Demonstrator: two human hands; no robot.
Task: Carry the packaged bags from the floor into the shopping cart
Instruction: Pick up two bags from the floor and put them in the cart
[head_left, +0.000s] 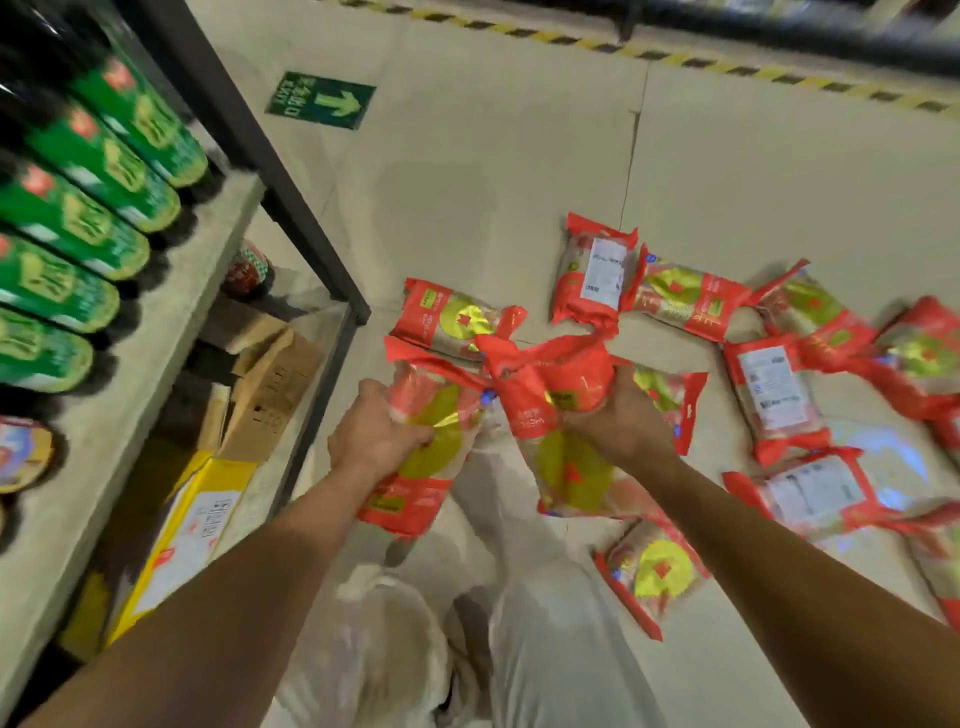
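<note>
My left hand (376, 431) grips a red and yellow packaged bag (431, 452) held above my legs. A second red packaged bag (561, 415) is gripped in my right hand (618, 423), touching the first one at its top corner. Several more red packaged bags lie scattered on the pale floor: one (447, 319) just beyond my hands, one face down (595, 273) farther off, others (779, 395) to the right and one (652, 574) by my right leg. No shopping cart is in view.
A metal shelf unit (291, 171) stands on the left with green-labelled bottles (98, 161) on top and cardboard boxes (270, 395) below. A green exit arrow sign (320, 100) is stuck on the floor. Yellow-black hazard tape (727, 67) runs along the far edge.
</note>
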